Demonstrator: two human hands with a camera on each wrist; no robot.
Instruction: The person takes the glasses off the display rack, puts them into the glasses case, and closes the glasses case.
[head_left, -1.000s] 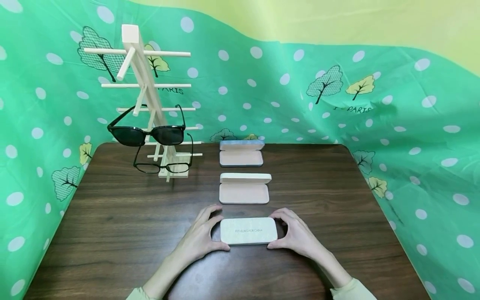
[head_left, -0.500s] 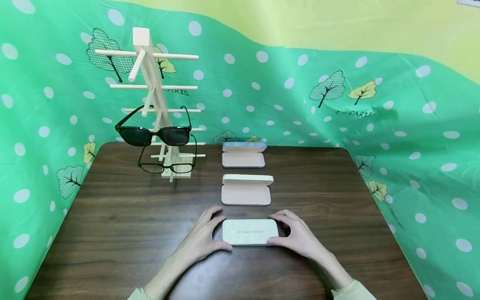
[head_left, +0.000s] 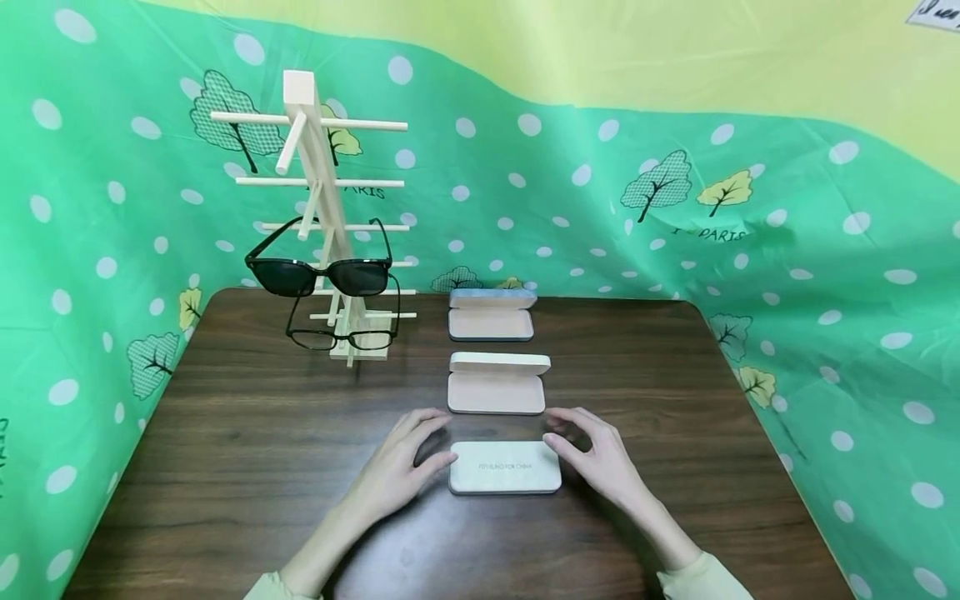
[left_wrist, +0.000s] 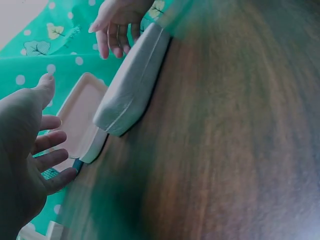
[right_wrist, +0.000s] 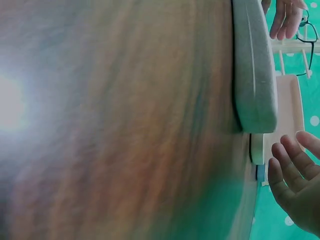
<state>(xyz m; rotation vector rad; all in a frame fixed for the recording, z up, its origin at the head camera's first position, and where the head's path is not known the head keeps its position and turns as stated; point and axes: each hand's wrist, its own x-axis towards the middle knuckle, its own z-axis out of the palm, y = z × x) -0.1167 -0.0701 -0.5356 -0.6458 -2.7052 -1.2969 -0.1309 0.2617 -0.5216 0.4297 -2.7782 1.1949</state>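
A closed, pale glasses case (head_left: 505,468) with small lettering on its lid lies flat on the dark wooden table (head_left: 247,467). My left hand (head_left: 401,462) hovers at the case's left end, thumb and fingers spread apart. At the opposite end is my right hand (head_left: 600,454), its fingers loosely bent and its thumb near the upper right corner. Both wrist views show a gap between each hand and the case, so neither hand holds anything. Just behind it, an open white glasses case (head_left: 497,393) shows its pale lining.
An open blue glasses case (head_left: 491,325) stands farther back. At the left, a wooden display rack (head_left: 318,167) with pegs carries black sunglasses (head_left: 360,277) and, lower down, clear-lens glasses (head_left: 371,340). A green dotted cloth (head_left: 570,208) hangs behind the table.
Both hands have let go of the closed case; their thumbs have moved from its front edge up and away. The case stays in place while the head view shifts slightly.
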